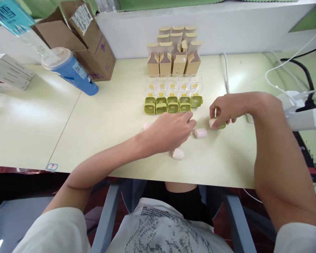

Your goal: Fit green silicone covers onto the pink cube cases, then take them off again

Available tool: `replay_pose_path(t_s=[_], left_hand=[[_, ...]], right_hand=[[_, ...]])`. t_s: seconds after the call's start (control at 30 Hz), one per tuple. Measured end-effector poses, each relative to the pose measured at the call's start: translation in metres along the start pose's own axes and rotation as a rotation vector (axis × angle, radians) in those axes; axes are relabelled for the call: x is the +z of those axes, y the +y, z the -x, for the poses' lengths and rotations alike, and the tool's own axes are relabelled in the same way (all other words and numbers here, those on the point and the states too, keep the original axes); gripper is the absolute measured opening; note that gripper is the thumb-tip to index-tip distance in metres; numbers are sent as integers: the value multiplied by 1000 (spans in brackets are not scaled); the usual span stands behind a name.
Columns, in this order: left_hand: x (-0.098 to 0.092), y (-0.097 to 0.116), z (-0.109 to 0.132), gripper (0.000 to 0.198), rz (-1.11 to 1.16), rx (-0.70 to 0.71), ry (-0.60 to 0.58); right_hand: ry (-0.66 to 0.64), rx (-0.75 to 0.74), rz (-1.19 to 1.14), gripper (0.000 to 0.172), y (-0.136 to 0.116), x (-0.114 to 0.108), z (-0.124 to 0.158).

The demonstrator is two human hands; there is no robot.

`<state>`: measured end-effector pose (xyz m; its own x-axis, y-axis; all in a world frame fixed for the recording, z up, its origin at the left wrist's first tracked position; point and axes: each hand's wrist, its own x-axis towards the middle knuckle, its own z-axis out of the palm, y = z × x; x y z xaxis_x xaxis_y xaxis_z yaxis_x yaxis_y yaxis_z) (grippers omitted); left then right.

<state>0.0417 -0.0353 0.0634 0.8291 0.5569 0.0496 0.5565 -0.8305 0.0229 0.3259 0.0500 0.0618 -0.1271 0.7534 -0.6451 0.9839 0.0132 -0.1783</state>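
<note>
My right hand [225, 109] pinches a small pale pink cylinder-like piece [212, 123], with part of a green case [222, 125] showing under its fingers. My left hand [171, 130] is held over the table, fingers curled inward; what they grip, if anything, is hidden. A pink piece [201, 133] lies between my hands, a whitish-pink one [178, 154] lies below the left hand, and another [146, 126] is partly covered by that wrist. Just beyond stands a row of open green cases [161, 107], with clear plastic containers [173, 84] bearing yellow stickers behind it.
Several open-topped brown paper boxes [166, 63] stand by the wall. At the left are a blue cup [77, 73], an open cardboard box [102, 56] and white boxes [12, 72]. White plugs and cables [305, 116] lie at the right, beside my forearm.
</note>
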Motion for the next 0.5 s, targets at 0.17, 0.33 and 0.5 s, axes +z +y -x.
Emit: replay_pose_path(t_s=[0.17, 0.33, 0.5], left_hand=[[8, -18, -14, 24, 397, -180, 258], [13, -42, -19, 33, 624, -273, 571], [3, -66, -13, 20, 659, -321, 643]], right_hand=[[166, -387, -124, 39, -17, -17, 40], [533, -616, -487, 40, -60, -3, 51], [639, -633, -766, 33, -89, 12, 45]])
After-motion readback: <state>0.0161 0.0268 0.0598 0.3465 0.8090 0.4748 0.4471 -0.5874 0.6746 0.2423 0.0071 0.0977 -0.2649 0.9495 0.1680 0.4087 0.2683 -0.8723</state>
